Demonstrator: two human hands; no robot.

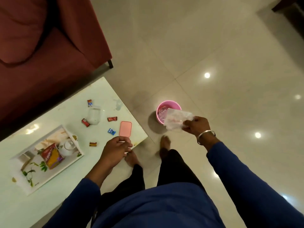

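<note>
My right hand (196, 126) pinches a crumpled clear plastic wrapper (176, 120) just above the near rim of a small pink bin (171, 105) on the floor. More clear plastic lies inside the bin. My left hand (116, 149) hovers over the near corner of the white table (98, 89), fingers loosely curled, and appears to hold a small pale scrap, though that is hard to make out. A pink flat case (125, 128) lies on the table just beyond it.
Several candy wrappers (112, 118) and a clear plastic piece (94, 116) are scattered on the table. A white tray (47, 155) holds a teapot (68, 146) and a red-yellow carton (51, 156). A maroon sofa (49, 38) stands behind. My bare feet are on the tiled floor.
</note>
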